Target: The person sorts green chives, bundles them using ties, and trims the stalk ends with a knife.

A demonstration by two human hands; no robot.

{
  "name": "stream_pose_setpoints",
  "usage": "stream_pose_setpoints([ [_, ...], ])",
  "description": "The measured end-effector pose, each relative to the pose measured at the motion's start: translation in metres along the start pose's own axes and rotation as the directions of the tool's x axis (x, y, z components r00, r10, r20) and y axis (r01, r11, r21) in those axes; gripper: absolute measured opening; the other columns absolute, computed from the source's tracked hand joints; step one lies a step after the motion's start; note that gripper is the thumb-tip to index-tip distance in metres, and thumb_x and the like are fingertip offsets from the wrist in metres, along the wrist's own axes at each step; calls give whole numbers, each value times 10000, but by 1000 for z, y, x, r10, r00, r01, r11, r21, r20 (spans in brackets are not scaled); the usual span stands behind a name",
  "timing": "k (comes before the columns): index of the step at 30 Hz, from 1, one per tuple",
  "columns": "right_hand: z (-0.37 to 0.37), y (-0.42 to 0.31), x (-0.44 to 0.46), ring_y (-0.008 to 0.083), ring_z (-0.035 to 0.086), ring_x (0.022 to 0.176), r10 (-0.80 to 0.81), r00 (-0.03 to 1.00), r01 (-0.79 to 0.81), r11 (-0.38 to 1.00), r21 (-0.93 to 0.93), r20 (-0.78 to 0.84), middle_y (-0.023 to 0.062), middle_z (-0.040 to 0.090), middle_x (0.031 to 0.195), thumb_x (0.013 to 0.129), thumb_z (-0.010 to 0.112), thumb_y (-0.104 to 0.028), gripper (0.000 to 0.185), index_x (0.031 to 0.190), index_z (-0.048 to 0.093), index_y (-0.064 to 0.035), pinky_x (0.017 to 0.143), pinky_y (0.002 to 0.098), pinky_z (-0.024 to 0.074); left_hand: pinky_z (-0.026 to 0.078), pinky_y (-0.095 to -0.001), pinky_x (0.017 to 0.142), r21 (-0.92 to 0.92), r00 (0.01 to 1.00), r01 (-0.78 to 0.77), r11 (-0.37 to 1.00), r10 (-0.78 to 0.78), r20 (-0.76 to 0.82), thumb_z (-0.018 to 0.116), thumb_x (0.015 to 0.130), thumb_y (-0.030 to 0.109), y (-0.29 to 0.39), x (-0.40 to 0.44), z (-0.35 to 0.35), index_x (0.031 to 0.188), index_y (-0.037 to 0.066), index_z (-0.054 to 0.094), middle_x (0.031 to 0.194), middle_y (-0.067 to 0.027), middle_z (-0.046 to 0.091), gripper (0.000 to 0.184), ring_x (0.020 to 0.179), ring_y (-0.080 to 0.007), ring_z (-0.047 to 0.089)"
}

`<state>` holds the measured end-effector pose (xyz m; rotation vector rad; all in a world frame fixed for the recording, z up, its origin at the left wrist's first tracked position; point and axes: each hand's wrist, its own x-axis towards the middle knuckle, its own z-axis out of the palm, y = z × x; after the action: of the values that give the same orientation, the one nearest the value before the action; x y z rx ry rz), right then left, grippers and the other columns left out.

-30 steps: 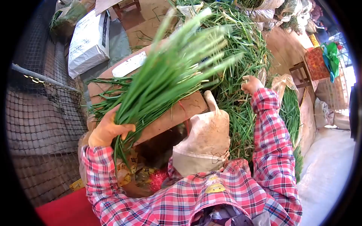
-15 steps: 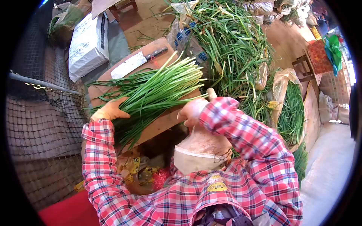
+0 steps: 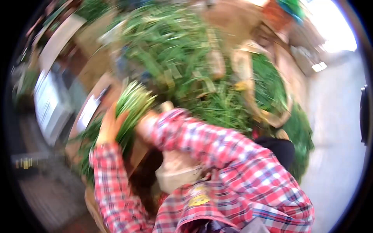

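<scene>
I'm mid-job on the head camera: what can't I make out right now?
- Head view: the right hand's fingertips, hidden by the green stalks.
- Head view: whether the left hand grips or only rests on the stalks; motion blur.
- Head view: any print on the white package; blurred.
- Head view: the green plastic's top, cut off by the upper edge.

stalks (image 3: 135,97) bunched narrower, left hand (image 3: 108,128) higher, view turned right

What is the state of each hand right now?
Left hand: open, thumb spread, against long, thin green stalks.
Right hand: beside them; blurred, grip cannot be told.
</scene>
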<state>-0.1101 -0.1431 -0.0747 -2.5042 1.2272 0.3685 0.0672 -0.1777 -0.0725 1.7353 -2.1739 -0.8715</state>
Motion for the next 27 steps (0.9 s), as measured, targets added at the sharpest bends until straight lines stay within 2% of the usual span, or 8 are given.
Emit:
stream_pose_setpoints([
  [6, -40, 31, -35, 250, 593, 943, 21, 955, -174, 847, 502, 295, 123, 629, 975, 748, 592, -248, 311, 1010, 606, -82, 838, 337, 446, 190, -485, 1075, 344, 996, -83, 935, 71, 48, 813, 530, 195, 28, -30, 22, 1424, 81, 129, 1438, -151, 253, 1132, 1334, -342, 207],
  [9, -39, 80, -102, 273, 568, 1019, 233, 972, -171, 623, 763, 28, 145, 614, 1057, 766, 573, -227, 371, 1110, 580, -87, 885, 340, 436, 183, -469, 1084, 479, 999, -37, 877, 49, -13, 817, 530, 174, 36, -30, 32, 1427, 88, 117, 1452, -129, 232, 1141, 1343, -315, 198],
  [11, -31, 127, -166, 295, 538, 1081, 402, 888, -79, 614, 785, -225, 153, 583, 1138, 768, 574, -231, 447, 1189, 542, -83, 932, 372, 416, 176, -451, 1092, 505, 998, -38, 862, 56, -20, 822, 539, 198, 33, -27, 31, 1433, 96, 88, 1471, -110, 194, 1161, 1356, -300, 171],
  [14, 8, 219, -280, 303, 522, 1101, 740, 577, -334, 601, 726, -346, 180, 544, 1189, 732, 679, -247, 607, 1270, 458, -76, 947, 349, 415, 164, -442, 1098, 652, 988, 134, 746, -148, -33, 824, 534, 232, 79, -32, 25, 1437, 105, 57, 1483, -104, 160, 1192, 1366, -297, 143],
  [15, -6, 243, -323, 297, 467, 1172, 867, 499, -598, 346, 723, -1, 186, 474, 1274, 722, 695, -278, 692, 1307, 402, -53, 981, 348, 387, 151, -436, 1103, 656, 989, 121, 745, -144, -19, 816, 540, 305, 76, -33, 22, 1438, 104, 27, 1490, -104, 131, 1212, 1371, -297, 123],
  [17, 55, 309, -388, 307, 389, 1239, 983, 164, -781, 179, 599, -81, 187, 378, 1353, 658, 731, -387, 888, 1347, 314, -13, 1031, 339, 329, 153, -413, 1105, 535, 997, 69, 842, -47, -54, 768, 626, 277, 65, -33, 12, 1432, 79, 83, 1475, -119, 178, 1076, 1360, -302, 158],
  [20, 88, 368, -455, 327, 245, 1321, 998, -64, -909, -66, 412, 17, 210, 250, 1419, 621, 735, -489, 1109, 1412, 115, -22, 1090, 354, 216, 161, -384, 1102, 426, 983, -31, 904, 105, -151, 699, 675, 98, 120, -28, 14, 1413, 54, 192, 1436, -145, 274, 896, 1338, -299, 219],
  [27, 124, 437, -496, 342, 109, 1362, 923, -71, -917, -210, 339, 378, 175, 48, 1484, 554, 793, -516, 1328, 1413, -145, -131, 1092, 452, 175, 271, -360, 1055, -134, 940, -201, 970, 230, 253, 658, 737, 105, 309, -17, 120, 1314, -38, 369, 1332, -177, 429, 661, 1247, -273, 393],
])
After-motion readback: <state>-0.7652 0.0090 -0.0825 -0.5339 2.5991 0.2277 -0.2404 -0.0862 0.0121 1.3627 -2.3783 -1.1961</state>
